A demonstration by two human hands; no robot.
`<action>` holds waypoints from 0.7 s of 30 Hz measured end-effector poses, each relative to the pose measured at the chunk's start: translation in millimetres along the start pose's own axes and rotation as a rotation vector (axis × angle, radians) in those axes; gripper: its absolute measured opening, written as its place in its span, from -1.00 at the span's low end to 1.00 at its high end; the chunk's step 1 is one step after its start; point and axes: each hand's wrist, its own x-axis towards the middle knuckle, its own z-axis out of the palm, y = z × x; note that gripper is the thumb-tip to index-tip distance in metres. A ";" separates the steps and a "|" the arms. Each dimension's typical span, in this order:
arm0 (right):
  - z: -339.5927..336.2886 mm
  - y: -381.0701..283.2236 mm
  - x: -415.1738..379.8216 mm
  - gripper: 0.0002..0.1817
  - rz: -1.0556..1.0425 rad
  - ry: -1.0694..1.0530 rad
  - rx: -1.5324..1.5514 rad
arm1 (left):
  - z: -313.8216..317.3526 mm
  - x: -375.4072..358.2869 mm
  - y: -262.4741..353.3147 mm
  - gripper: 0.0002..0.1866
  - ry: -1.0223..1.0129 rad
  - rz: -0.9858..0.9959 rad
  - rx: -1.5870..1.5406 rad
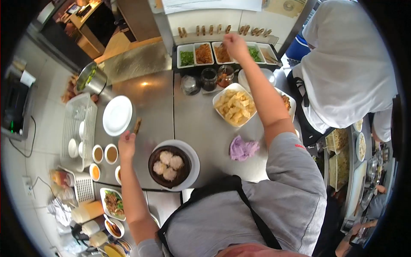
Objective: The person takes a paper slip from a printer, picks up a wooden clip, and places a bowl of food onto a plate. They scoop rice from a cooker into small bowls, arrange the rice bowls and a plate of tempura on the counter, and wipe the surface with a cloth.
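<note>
My left hand (127, 143) has its fingers closed at the lower edge of a white plate (117, 115); a wooden clothespin (137, 125) is just right of it. My right hand (234, 45) is closed over a tray of brown flakes (222, 53) at the back; anything between its fingers is too small to make out. In front of me, a dark round basket (186, 169) with several dumplings (168, 165) rests on a larger white plate (194, 159). A square bowl of yellow fried pieces (235, 107) stands below my right forearm, with a purple cloth (243, 148) nearer me.
Condiment jars (209, 77) stand before the topping trays (186, 57). A metal pot (96, 79), a white rack (89, 124) and small sauce cups (111, 153) are on the left. A co-worker (351, 64) in white stands close on the right.
</note>
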 end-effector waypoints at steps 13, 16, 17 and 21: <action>2.1 86.2 68.2 -0.79 -0.202 0.175 -0.398 | 58.0 60.1 1.3 -0.67 -0.064 -0.053 0.277; 3.4 31.0 50.9 -0.72 -0.235 0.205 -0.381 | 54.7 40.8 76.7 -0.76 -0.206 -0.244 -0.604; -4.3 11.6 34.0 -0.70 -0.261 0.253 -0.361 | 55.8 31.2 95.0 -0.73 -0.238 -0.216 -0.782; 24.6 -56.7 -56.1 -0.70 -0.226 -0.449 0.208 | 60.4 5.2 162.4 -0.78 -0.452 -0.101 -0.894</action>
